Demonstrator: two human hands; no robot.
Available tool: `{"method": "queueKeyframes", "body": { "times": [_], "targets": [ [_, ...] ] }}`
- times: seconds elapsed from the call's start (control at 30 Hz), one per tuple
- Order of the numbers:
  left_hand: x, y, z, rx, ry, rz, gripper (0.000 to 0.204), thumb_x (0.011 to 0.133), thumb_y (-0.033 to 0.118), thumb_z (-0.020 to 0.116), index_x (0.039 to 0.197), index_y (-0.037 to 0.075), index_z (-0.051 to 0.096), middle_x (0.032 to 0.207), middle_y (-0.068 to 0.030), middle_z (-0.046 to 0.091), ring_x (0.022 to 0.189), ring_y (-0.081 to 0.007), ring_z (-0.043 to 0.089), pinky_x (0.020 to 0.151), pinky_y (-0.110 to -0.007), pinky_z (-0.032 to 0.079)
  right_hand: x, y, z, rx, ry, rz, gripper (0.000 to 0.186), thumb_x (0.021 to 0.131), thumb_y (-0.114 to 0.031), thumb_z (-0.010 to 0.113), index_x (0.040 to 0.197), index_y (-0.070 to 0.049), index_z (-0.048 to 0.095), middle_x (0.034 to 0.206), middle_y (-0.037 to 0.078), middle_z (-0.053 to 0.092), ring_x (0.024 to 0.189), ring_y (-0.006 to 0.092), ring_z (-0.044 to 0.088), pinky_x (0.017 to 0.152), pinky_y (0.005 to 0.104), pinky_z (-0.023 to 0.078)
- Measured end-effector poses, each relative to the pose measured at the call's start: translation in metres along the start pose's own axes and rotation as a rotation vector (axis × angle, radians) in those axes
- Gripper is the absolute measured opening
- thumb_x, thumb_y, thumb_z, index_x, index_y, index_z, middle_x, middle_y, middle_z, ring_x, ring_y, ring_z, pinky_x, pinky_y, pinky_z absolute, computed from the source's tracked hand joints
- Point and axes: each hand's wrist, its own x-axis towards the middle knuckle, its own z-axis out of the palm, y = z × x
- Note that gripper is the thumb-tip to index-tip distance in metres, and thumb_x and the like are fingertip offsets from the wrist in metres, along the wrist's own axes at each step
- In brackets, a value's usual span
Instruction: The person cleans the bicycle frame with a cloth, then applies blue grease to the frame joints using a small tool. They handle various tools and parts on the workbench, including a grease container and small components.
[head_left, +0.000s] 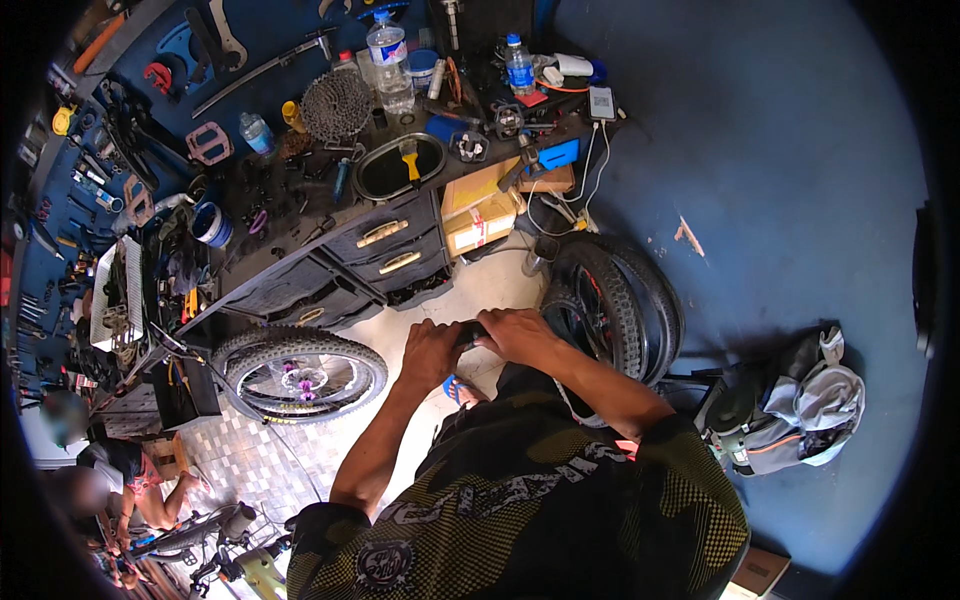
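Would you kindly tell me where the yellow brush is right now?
In the head view, the yellow brush is in the upper part, left of centre, inside the dark oval basin, left of the cardboard boxes.

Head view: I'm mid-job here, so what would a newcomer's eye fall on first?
Probably the bicycle wheel with the purple hub, to the left of the two hands. Next, at the picture's centre, the left hand and right hand meet around a small dark object, too hidden to identify. Beyond them, a yellow-handled brush stands out in the oval basin on the workbench.
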Motion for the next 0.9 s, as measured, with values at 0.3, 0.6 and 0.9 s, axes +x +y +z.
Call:
{"method": "queueKeyframes", "body": {
  "times": [0.3, 0.6, 0.9],
  "targets": [
    [0.043, 0.005, -0.018, -0.057, 0.045, 0.013, 0.024, 0.09, 0.025, 0.076, 0.107, 0.009, 0.068, 0.092, -0.0106, 0.072, 0.095, -0.0332, 0.062, 0.088, -0.046, 0.045, 0.005, 0.017, -0.044, 0.04, 0.179, -0.028, 0.042, 0.092, -0.029, 0.076, 0.122, -0.002, 0.062, 0.112, 0.019, 0.07, 0.109, 0.0365, 0.07, 0.09, 0.0473, 0.058],
    [0.142, 0.004, -0.056, -0.023, 0.251, 0.055, 0.025, 0.086, 0.023, 0.081, 0.105, 0.008, 0.073, 0.096, -0.0104, 0.074, 0.091, -0.0322, 0.063, 0.085, -0.045, 0.046, 0.063, 0.074, -0.1, 0.091, 0.281, 0.082, 0.048, 0.093, -0.034, 0.078, 0.126, -0.002, 0.061, 0.112, 0.019, 0.071, 0.109, 0.0392, 0.07, 0.09, 0.0484, 0.057],
    [0.319, 0.023, -0.165, -0.468, 0.342, 0.071, 0.043, 0.079, 0.011, 0.09, 0.119, 0.003, 0.075, 0.111, -0.0142, 0.07, 0.104, -0.0305, 0.066, 0.092, -0.04, 0.053, 0.126, 0.215, -0.259, 0.558, 0.189, -0.075, 0.092, 0.076, -0.041, 0.093, 0.15, -0.006, 0.052, 0.141, 0.021, 0.064, 0.131, 0.039, 0.062, 0.11, 0.0458, 0.05]
  ]
}}
